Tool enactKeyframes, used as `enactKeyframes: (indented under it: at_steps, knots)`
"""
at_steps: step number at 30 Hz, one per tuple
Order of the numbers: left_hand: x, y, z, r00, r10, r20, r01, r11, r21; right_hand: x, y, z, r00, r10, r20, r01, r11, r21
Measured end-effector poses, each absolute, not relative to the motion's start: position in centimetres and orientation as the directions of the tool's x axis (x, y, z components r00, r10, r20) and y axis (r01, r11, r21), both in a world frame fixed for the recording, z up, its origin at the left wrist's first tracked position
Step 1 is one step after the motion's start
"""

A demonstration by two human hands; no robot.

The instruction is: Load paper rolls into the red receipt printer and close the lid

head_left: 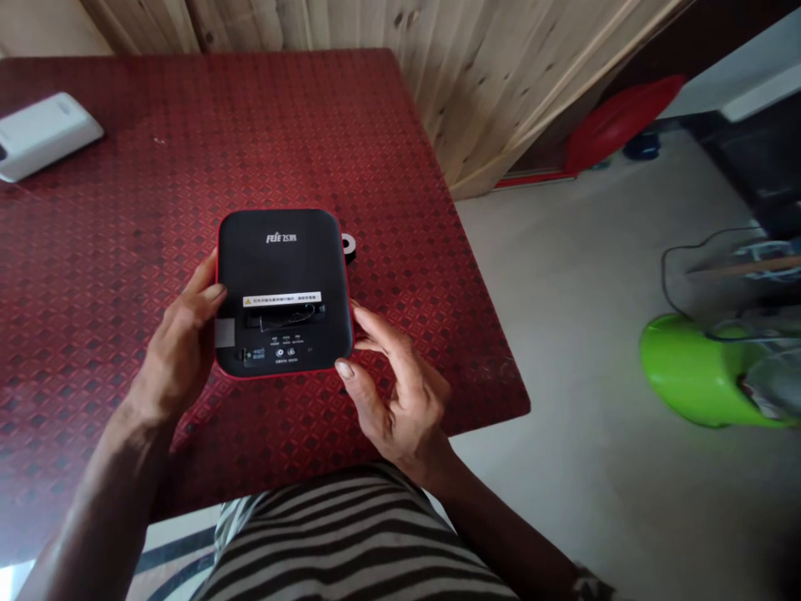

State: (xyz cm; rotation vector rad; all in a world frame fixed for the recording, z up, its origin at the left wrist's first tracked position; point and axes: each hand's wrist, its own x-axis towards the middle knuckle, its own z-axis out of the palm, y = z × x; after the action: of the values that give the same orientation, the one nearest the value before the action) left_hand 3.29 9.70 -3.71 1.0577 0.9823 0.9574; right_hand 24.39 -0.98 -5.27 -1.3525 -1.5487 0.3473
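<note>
A flat black box [283, 275] with a red rim, a white logo and a white warning label is held above the red patterned table [125, 209]. My left hand [181, 342] grips its left edge, thumb on top and fingers underneath. My right hand [394, 392] touches the box's lower right corner with thumb and fingertips, its fingers partly apart. A small black and white round object [348, 244] lies on the table just behind the box's right corner.
A white rectangular device [43, 133] lies at the table's far left. Wooden wall panels stand behind the table. On the floor to the right are a green fan base [694, 371] with a wire guard, a red object [619, 117] and dark furniture.
</note>
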Motion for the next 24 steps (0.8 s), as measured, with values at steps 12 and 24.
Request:
enactKeyframes:
  at_steps: [12, 24]
  knots:
    - [2.3, 8.9, -2.4, 0.297, 0.912, -0.283, -0.139, 0.334, 0.932, 26.2, 0.5, -5.6, 0.217, 0.85, 0.48, 0.579, 0.284, -0.765]
    - [2.1, 8.8, -3.2, 0.27, 0.92, -0.285, -0.065, 0.313, 0.948, 27.1, 2.9, -4.7, 0.274, 0.809, 0.52, 0.619, 0.265, -0.739]
